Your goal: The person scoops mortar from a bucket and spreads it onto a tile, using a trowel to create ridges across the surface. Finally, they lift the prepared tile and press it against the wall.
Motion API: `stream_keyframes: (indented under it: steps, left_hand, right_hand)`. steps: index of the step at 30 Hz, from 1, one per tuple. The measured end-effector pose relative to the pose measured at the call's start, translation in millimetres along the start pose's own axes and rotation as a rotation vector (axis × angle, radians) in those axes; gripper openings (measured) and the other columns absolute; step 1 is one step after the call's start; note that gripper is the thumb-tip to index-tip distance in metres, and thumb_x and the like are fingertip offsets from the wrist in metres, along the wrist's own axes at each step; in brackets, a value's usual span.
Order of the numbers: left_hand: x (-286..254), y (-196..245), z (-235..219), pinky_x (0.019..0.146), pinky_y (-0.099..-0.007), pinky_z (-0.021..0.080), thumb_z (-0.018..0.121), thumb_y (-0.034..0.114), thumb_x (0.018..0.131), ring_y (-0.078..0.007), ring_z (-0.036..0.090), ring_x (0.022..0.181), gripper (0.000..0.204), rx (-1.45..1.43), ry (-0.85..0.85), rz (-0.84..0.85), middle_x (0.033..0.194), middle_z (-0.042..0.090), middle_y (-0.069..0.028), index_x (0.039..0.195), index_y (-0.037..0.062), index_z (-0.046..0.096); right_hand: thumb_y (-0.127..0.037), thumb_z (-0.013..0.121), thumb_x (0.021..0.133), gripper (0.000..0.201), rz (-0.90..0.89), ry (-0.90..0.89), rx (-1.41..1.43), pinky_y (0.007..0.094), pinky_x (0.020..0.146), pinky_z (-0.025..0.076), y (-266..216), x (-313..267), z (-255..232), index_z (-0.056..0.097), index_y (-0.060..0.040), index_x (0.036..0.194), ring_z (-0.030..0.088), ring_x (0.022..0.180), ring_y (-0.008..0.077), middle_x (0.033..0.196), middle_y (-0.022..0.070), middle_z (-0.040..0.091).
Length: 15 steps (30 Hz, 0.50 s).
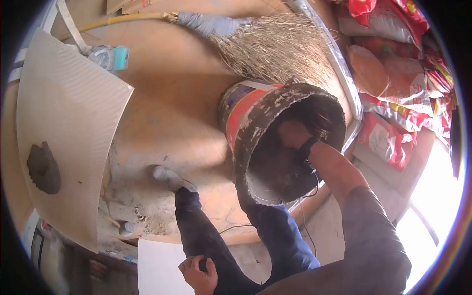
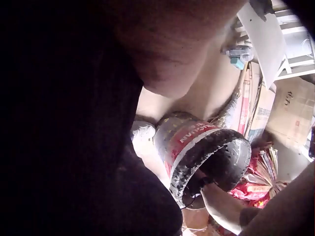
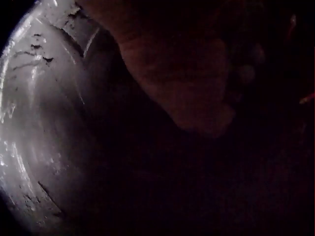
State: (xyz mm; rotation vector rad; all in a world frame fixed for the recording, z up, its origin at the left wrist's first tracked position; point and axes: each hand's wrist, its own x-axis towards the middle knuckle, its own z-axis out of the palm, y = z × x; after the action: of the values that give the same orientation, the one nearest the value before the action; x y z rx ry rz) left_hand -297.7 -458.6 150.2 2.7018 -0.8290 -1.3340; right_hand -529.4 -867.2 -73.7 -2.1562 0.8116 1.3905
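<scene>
Bucket: tilted, right of centre, its mouth turned toward the near side; the rim is crusted with dark and pale residue.
Right hand: lowered inside the bucket; the fingers are shadowed, so whether anything is gripped cannot be told.
Left hand: held at the near edge by the left trouser leg, its fingers loosely bent; whether the cloth is touched cannot be told.
Broom: laid on the far side, its bristles just beyond the bucket.
Pale board: placed at left, marked by a dark grey lump.
Sacks: piled at far right.
</scene>
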Motion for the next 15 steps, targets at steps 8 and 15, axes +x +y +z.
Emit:
stream_keyframes:
  steps: [8, 15]
  left_hand:
    - [7.5, 10.2, -15.9, 0.089, -0.0483, 0.043, 0.069, 0.019, 0.084, -0.0366, 0.060, 0.092, 0.016, -0.006, -0.013, 0.065, 0.094, 0.067, -0.0154, 0.092, 0.0054, 0.068]
    - [6.2, 4.1, -4.4, 0.082, -0.0468, 0.044, 0.072, 0.020, 0.072, -0.0360, 0.056, 0.090, 0.017, 0.008, 0.037, 0.045, 0.090, 0.063, -0.0125, 0.083, 0.0085, 0.066]
  right_hand:
    - [-0.019, 0.065, 0.073, 0.023, -0.081, 0.022, 0.201, 0.0491, 0.077, 0.056, -11.0, 36.3, 39.4, 0.074, -0.0015, 0.085, 0.069, 0.081, 0.0397, 0.086, 0.0237, 0.070]
    - [-0.022, 0.065, 0.076, 0.029, -0.198, 0.193, 0.445, 0.0489, 0.078, 0.054, -30.1, 45.8, 79.9, 0.071, 0.0003, 0.094, 0.066, 0.084, 0.0446, 0.090, 0.0270, 0.067]
